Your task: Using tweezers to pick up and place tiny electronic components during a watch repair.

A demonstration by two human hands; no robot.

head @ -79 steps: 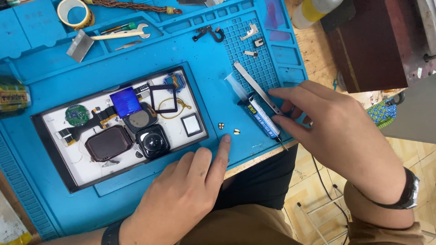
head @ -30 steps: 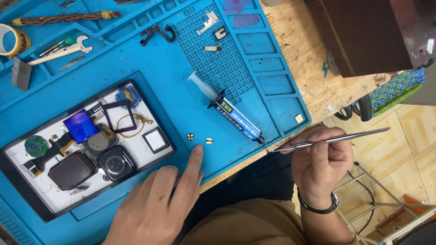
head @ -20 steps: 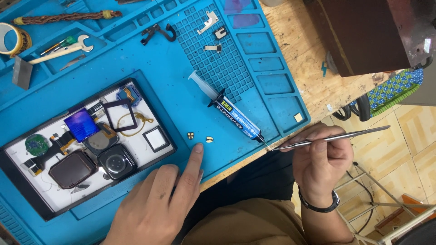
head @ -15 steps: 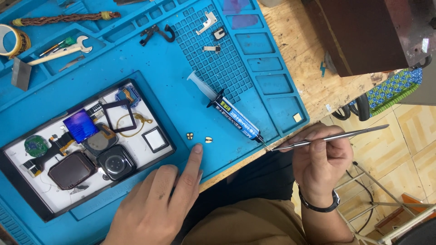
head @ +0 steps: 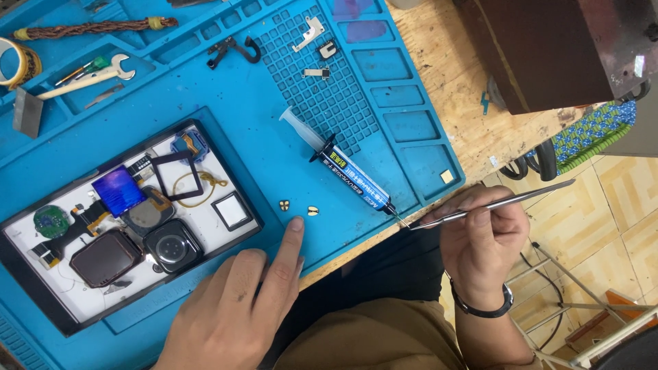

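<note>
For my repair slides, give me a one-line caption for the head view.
Right hand holds tweezers at the syringe tip; left hand rests on the blue mat.

My left hand (head: 229, 312) runs off the bottom edge, wrist unseen; the roll of tape (head: 17, 62) is cut by the left edge, and the dark box (head: 562, 48) by the top and right. Two tiny gold parts (head: 298, 207) by my fingertip are too small to identify. My right hand (head: 480, 240) hides the middle of the tweezers (head: 507, 203).

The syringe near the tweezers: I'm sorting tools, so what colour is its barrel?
Dark blue with a clear plunger end, syringe, seen in the head view.
</note>
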